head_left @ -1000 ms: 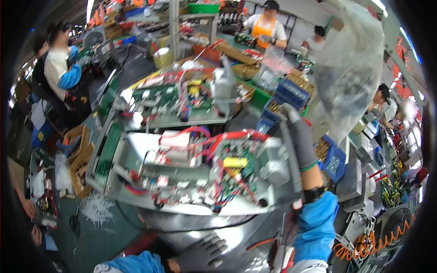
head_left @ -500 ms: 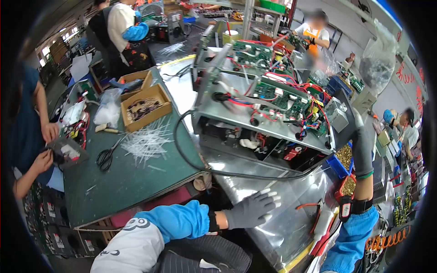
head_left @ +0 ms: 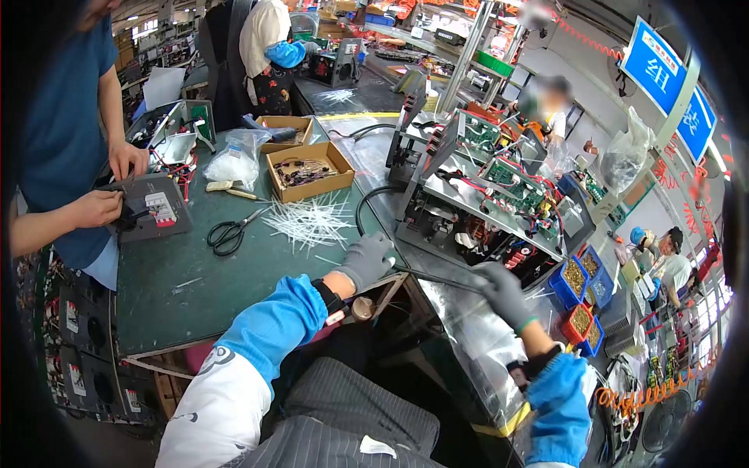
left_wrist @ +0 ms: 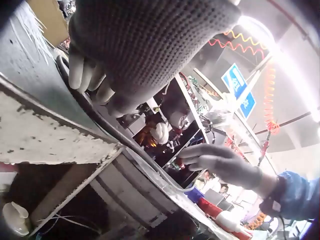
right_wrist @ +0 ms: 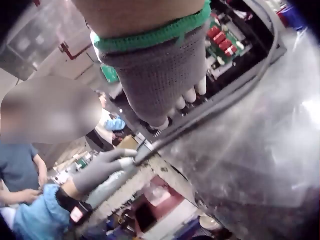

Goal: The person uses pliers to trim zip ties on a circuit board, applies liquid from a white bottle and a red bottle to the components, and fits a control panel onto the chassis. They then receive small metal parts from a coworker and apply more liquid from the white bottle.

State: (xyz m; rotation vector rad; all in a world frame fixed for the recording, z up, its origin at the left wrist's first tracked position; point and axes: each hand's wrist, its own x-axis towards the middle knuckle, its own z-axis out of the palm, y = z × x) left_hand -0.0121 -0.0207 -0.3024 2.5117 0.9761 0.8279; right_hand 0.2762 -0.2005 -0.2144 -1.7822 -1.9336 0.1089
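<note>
A black cable (head_left: 441, 277) runs along the front of the metal chassis (head_left: 476, 222), which is filled with circuit boards and red wires. My gloved left hand (head_left: 364, 263) pinches the cable near the green table's corner; its fingertips (left_wrist: 82, 82) lie over the cable in the left wrist view. My gloved right hand (head_left: 505, 296) is near the cable at the chassis's front edge, blurred in the head view. In the left wrist view that right hand (left_wrist: 220, 165) has its fingers extended toward the cable, gripping nothing.
On the green table (head_left: 234, 292) lie scissors (head_left: 230, 234), white ties (head_left: 308, 222) and a cardboard box (head_left: 310, 170) of wires. A person (head_left: 66, 140) works at its left edge. Blue bins (head_left: 567, 285) and a red bin (head_left: 577, 321) of small parts stand to the right.
The head view has swung left and down. My left hand has gone from the plastic-covered bench to the cable. My right hand has left the chassis's right side and come down toward the cable.
</note>
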